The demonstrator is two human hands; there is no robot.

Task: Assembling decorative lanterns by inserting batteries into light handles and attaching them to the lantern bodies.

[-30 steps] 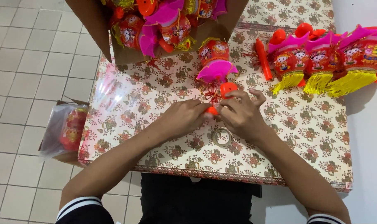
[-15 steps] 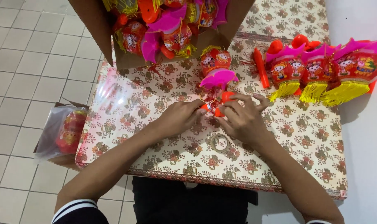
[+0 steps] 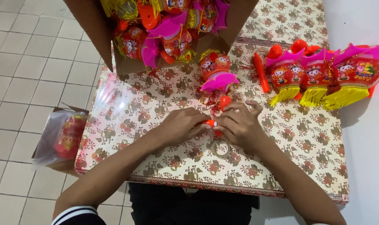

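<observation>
My left hand [image 3: 182, 124] and my right hand [image 3: 240, 125] meet at the middle of the table, both pinching a small orange-red plastic piece [image 3: 210, 123] with red string. Just beyond my fingers lies a red toy lantern [image 3: 215, 68] with a pink scalloped rim, its red cord running to the piece in my hands. A roll of clear tape [image 3: 220, 148] lies on the table under my right wrist.
A flower-patterned table [image 3: 164, 164] carries a cardboard box [image 3: 93, 29] full of red and pink lanterns at the back. A row of lanterns with yellow tassels [image 3: 322, 79] lies at the right, an orange stick [image 3: 261, 73] beside them. A bagged lantern [image 3: 64, 135] sits on a box at the left.
The view has drifted slightly. My hands stay together on the small orange piece, fingers shifting a little; the lantern before them has hardly moved.
</observation>
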